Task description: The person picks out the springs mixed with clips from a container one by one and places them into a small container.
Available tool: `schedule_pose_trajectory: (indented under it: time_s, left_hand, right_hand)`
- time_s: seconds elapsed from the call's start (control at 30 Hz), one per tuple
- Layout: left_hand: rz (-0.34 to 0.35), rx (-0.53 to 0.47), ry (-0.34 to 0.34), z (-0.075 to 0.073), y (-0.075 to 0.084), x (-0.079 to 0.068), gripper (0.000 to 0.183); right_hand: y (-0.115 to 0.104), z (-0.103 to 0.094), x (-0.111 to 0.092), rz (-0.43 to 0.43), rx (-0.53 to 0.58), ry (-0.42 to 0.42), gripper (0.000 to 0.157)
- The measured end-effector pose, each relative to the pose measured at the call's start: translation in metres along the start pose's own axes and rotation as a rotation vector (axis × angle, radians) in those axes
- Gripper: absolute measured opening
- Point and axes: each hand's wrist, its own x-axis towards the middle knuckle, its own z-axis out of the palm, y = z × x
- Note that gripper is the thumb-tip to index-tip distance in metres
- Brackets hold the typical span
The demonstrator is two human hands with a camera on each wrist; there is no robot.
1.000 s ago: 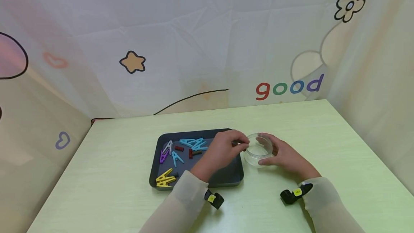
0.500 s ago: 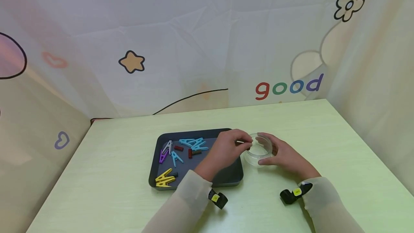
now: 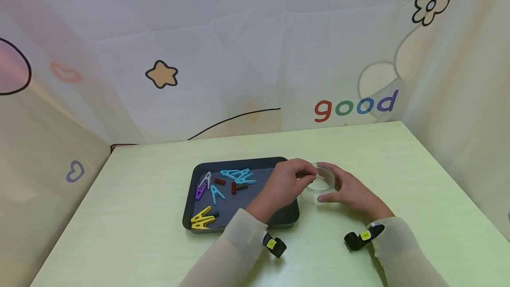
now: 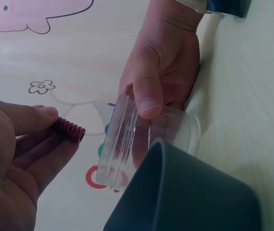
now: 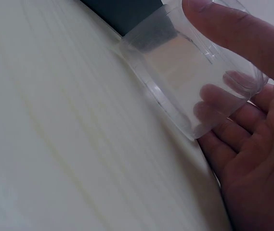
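Note:
A dark red coil spring [image 4: 69,130] is pinched between the thumb and fingers of my left hand [image 3: 284,185]. That hand reaches across the tray's right side, with its fingertips at the rim of a clear round plastic jar [image 5: 170,72]. In the left wrist view the spring is apart from the jar's mouth. My right hand [image 3: 350,191] grips the jar from its right side, thumb on the near side and fingers around the far side. The jar stands upright on the table, just right of the tray, and nothing shows inside it.
A dark grey tray [image 3: 229,207] holds light blue clips [image 3: 243,175], yellow clips [image 3: 203,221], a purple clip [image 3: 200,191] and a white clip [image 3: 206,180]. Among them lie red springs [image 3: 219,181], a brassy spring [image 3: 241,186] and a dark spring [image 3: 215,214]. A printed curtain hangs behind the table.
My left hand has moved a little to the right with the spring, from the jar's left edge to over its rim. My right hand and the jar stay in place.

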Motion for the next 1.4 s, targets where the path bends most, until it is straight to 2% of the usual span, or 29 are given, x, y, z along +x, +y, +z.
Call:
schedule_pose_trajectory:
  time_s: [0.5, 0.87, 1.17, 1.4]
  left_hand:
    - [-0.053, 0.035, -0.032, 0.010, -0.006, 0.000, 0.013]
    - [-0.030, -0.012, -0.022, 0.016, -0.013, -0.002, 0.012]
    - [-0.020, 0.004, -0.015, 0.018, -0.016, -0.002, 0.013]
    - [-0.041, -0.027, -0.022, 0.015, -0.014, -0.003, 0.013]
  right_hand:
    - [0.003, 0.000, 0.002, 0.025, -0.020, 0.002, 0.092]
    - [0.000, 0.000, 0.000, 0.000, -0.014, -0.002, 0.091]
    - [0.001, 0.000, 0.000, -0.009, -0.013, -0.004, 0.090]
    - [-0.001, -0.001, -0.001, -0.003, 0.005, -0.005, 0.091]
